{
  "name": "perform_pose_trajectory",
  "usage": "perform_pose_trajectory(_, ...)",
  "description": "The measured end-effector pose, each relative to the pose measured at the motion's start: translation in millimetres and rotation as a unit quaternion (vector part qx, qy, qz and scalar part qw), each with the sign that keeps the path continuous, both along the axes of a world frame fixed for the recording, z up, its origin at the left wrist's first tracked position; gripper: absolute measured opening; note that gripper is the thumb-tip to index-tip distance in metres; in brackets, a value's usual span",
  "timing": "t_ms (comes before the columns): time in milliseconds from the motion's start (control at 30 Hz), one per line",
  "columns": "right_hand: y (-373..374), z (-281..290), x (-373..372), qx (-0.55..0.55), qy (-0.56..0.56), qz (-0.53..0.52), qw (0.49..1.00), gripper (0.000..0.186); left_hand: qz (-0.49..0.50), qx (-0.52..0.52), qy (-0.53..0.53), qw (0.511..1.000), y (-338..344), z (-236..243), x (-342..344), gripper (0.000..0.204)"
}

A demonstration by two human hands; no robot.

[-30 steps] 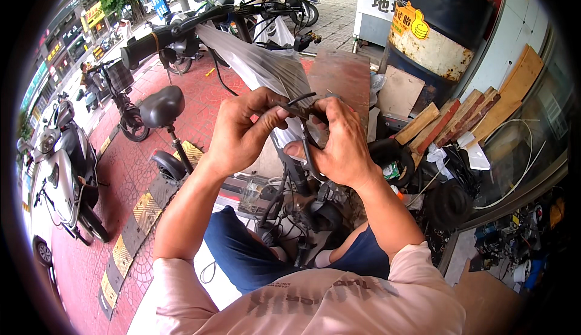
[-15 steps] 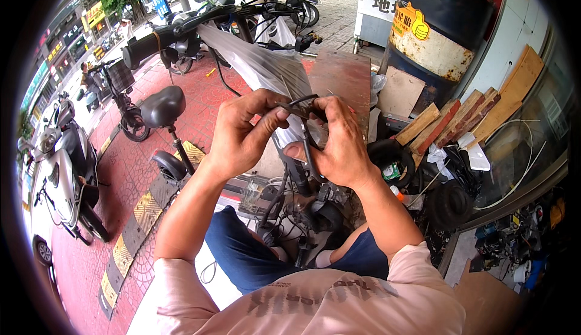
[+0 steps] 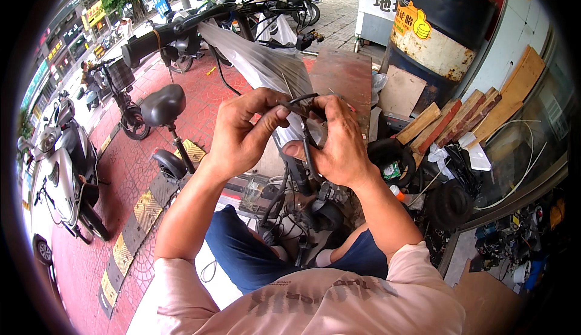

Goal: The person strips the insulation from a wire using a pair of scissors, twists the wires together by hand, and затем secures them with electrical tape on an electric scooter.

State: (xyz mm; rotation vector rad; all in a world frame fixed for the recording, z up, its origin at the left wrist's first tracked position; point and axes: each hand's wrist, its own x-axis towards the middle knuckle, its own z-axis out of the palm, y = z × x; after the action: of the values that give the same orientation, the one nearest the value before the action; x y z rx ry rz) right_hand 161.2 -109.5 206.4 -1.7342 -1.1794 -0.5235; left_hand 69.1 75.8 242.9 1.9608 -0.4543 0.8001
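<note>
Both hands are close together in front of the plastic-draped handlebar. My left hand [image 3: 251,129] pinches a short dark cable [image 3: 302,98] between thumb and fingertips. My right hand [image 3: 339,138] is closed around what look like dark-handled pliers [image 3: 310,153], with the jaws close to the left fingertips. Fingers partly hide the jaws and the cable's ends. Behind the hands, a clear plastic bag [image 3: 257,53] hangs from a black handlebar [image 3: 181,29]. Between my knees is the lower part of the vehicle, with a tangle of black cables [image 3: 278,205].
A black bicycle-type saddle [image 3: 163,106] stands to the left, and a silver scooter [image 3: 60,159] is parked beyond it. At right are wooden planks [image 3: 448,120], a rusty drum [image 3: 436,38] and black tyres [image 3: 449,205]. A yellow-black ramp strip [image 3: 145,211] crosses the red paving.
</note>
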Motion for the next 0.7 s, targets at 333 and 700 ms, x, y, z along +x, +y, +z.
perform_pose_trajectory(333, -1.9, 0.4, 0.7, -0.023, -0.026, -0.024, 0.999, 0.086, 0.009, 0.000, 0.000, 1.000, -1.5, -1.1, 1.2, 0.012)
perform_pose_trajectory(700, -1.5, 2.2, 1.8, -0.024, -0.025, -0.012, 0.999, 0.083, 0.015, 0.000, 0.001, 1.000, 0.7, -2.9, 2.2, 0.012)
